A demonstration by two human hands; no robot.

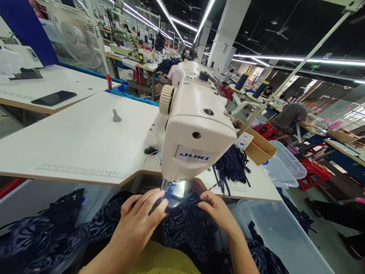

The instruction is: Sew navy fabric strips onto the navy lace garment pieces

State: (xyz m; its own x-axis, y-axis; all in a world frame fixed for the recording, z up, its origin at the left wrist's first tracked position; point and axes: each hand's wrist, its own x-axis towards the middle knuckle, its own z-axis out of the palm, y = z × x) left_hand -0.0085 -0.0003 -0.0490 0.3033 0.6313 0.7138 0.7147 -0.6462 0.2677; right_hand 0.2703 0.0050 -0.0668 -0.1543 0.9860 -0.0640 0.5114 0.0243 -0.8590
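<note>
A white JUKI sewing machine point(199, 129) stands in front of me, its lamp lighting the needle area. Dark navy lace fabric point(189, 224) hangs from under the machine head down to my lap. My left hand point(142, 213) lies on the fabric just left of the needle area, its thumb and fingers gripping the edge. On the other side, my right hand point(216, 209) pinches the fabric's right edge between thumb and fingers. The needle and presser foot are mostly hidden by glare and the machine head.
A pile of navy straps point(232, 165) lies on the table to the right, by a cardboard box point(261, 146). Clear plastic bins point(282, 236) flank my lap. A small metal piece point(116, 116) and a phone point(54, 97) lie at left. A co-worker point(293, 114) sits at far right.
</note>
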